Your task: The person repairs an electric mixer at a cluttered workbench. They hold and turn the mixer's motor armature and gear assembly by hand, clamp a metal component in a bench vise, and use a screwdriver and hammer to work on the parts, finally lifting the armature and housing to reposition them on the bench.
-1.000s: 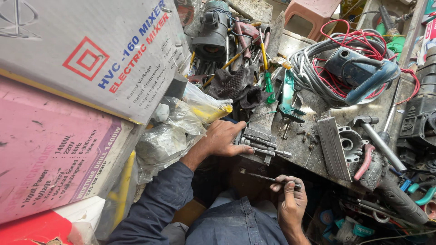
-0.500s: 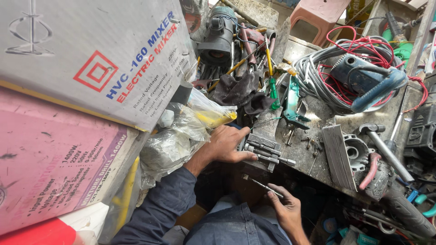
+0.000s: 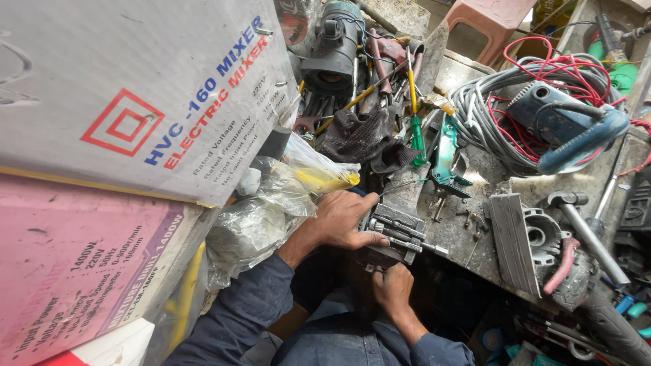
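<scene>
My left hand [image 3: 342,220] lies over a grey metal assembly [image 3: 400,230] of plates and rods at the bench's near edge, with the thumb stretched along its side. Just below it, my right hand [image 3: 390,288] is curled up against the assembly's dark underside. Its fingers hide whatever it holds. Both forearms are in dark blue sleeves.
Two large cardboard boxes [image 3: 129,115] and plastic bags [image 3: 271,210] fill the left. On the cluttered bench lie a green-handled screwdriver [image 3: 415,139], a blue power tool [image 3: 569,125] on coiled grey and red cables, a grey motor housing [image 3: 532,237], a hammer [image 3: 583,224] and small screws.
My right hand, which held a thin metal tool below the bench edge, has risen to the underside of the metal assembly. My left hand stays on the assembly. The camera has moved closer.
</scene>
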A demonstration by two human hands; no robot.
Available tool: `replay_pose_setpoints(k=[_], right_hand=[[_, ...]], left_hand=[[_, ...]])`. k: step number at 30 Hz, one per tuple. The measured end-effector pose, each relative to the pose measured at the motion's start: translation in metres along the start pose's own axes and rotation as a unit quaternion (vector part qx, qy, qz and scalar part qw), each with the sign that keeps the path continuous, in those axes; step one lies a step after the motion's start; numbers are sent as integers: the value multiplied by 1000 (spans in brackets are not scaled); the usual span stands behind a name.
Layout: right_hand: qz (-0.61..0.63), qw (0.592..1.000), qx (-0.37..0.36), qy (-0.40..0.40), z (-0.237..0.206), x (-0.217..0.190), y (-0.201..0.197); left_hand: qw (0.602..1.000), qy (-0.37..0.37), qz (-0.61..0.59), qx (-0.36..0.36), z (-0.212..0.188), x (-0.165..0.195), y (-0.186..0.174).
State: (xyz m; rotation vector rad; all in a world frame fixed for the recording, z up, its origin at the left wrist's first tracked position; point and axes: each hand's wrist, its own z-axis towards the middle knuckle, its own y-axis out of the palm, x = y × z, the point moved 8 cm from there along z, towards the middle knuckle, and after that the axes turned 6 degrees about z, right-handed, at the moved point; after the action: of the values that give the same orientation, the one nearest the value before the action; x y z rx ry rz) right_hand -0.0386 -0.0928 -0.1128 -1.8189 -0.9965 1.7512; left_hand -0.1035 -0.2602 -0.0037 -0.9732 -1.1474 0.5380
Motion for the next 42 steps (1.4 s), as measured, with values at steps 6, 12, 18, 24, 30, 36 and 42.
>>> replay_pose_setpoints(k=[6, 12, 18, 24, 30, 36, 42], right_hand=[[-21, 991, -118, 57, -4, 14, 9], [88, 943, -320, 9, 2, 20, 10], [130, 887, -436, 81, -7, 30, 7], [21, 966, -259, -20, 0, 27, -12], [91, 987, -119, 55, -15, 90, -53], [406, 891, 19, 204, -7, 104, -89], [217, 974, 19, 64, 25, 11, -135]], left_hand=[[1000, -8, 1, -21, 0, 0, 2], [1000, 3, 15, 2, -3, 3, -2], [1000, -17, 7, -17, -1, -1, 3], [999, -28, 13, -39, 2, -3, 10], [1000, -3, 9, -20, 2, 3, 1], [997, -35, 20, -67, 5, 3, 5], [999, -13, 13, -36, 6, 7, 1]])
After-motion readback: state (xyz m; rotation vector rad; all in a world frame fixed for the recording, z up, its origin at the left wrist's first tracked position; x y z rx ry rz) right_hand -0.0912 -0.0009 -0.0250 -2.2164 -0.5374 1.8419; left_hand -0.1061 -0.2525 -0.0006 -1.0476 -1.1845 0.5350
